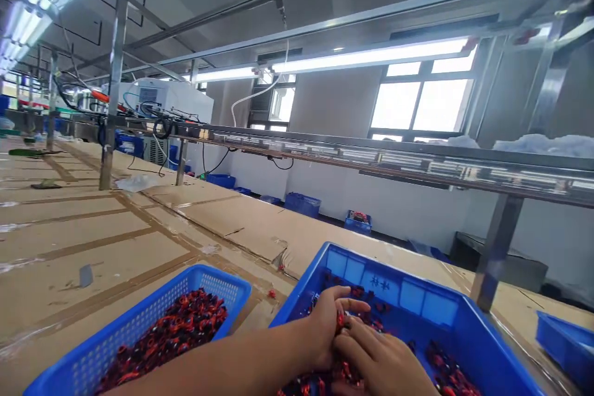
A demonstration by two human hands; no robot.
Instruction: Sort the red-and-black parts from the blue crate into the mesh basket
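My left hand [326,325] and my right hand [378,356] meet over a deep blue bin [427,300]. Between their fingers sits a small red piece [341,320] with dark parts, its kind too small to tell. The fingers of both hands close around it, though some left fingers stick out past it. Beneath and around my hands, many small shiny red and black pieces [448,365] lie in the bin. To the left, a blue perforated basket [236,288] holds a heap of similar red and black ring-like pieces [180,328].
The bench [153,253] is covered in taped cardboard, with a loose red piece [271,293] between the containers. Metal posts [499,247] carry a shelf rail [371,158] across the bench. Another blue bin [563,340] stands at far right. A white machine [171,96] sits farther back.
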